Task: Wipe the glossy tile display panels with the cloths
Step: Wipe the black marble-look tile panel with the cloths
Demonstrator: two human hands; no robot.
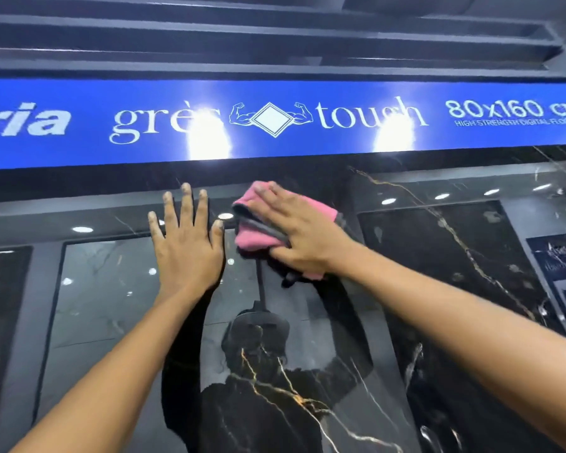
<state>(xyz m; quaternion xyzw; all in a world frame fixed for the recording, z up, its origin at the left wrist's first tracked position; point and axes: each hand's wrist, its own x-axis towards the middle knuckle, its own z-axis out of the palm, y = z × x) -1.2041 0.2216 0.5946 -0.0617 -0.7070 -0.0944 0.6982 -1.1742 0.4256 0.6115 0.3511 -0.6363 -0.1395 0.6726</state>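
While my right hand (303,238) presses the pink cloth (254,223) flat against the top of the black tile panel (422,322), fingers straight and spread over it rather than curled round, my left hand (187,246) lies open and bare on the glass-smooth face beside it, holding nothing; I judge the cloth light, soft and prone to bunch, best kept under the palm's middle; the panel looks rigid, slick and veined with gold, mirroring ceiling lights; a blue sign (275,120) runs just above; showroom shelving hangs overhead.
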